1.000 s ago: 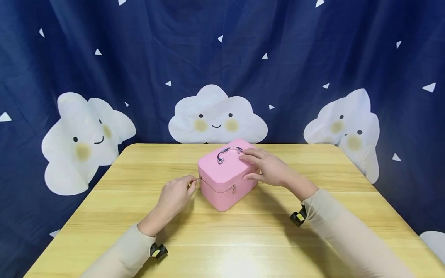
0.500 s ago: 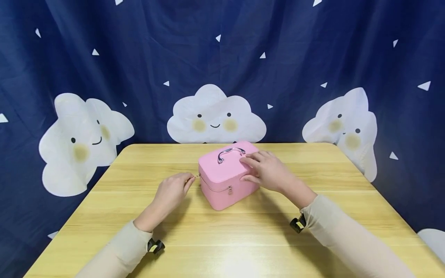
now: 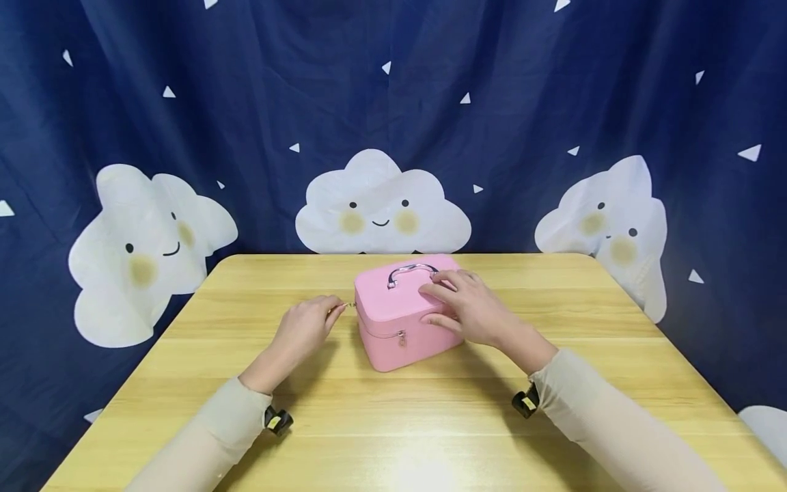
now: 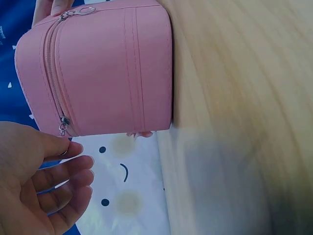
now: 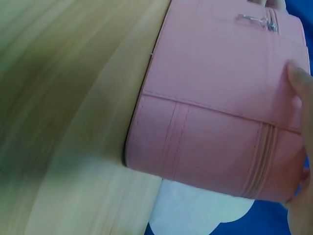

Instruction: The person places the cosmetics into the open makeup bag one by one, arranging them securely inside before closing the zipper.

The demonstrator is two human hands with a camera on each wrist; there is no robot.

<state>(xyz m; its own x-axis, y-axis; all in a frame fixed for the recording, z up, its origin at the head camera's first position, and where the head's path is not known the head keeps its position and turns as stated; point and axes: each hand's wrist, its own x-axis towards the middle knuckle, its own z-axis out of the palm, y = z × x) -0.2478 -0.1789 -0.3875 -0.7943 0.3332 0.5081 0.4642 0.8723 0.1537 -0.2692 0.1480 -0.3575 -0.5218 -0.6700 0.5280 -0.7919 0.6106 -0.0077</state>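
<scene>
A pink cosmetic case with a silver handle on its lid stands upright on the table. My left hand pinches a small zipper pull at the case's left side between thumb and forefinger. Across the lid's edge lies my right hand, its fingers on top near the handle and its thumb pressed against the side. A second zipper pull hangs loose near the front corner. The lid is down, and the zipper track runs closed along the side shown in the left wrist view.
The wooden table ends just behind the case. Beyond it hangs a dark blue curtain printed with smiling clouds. Small black cameras sit at both wrists, such as the left wrist camera.
The case has turned a little, showing more of its long side. My left hand has moved slightly away from me with the zipper pull, and my right hand stays on the lid.
</scene>
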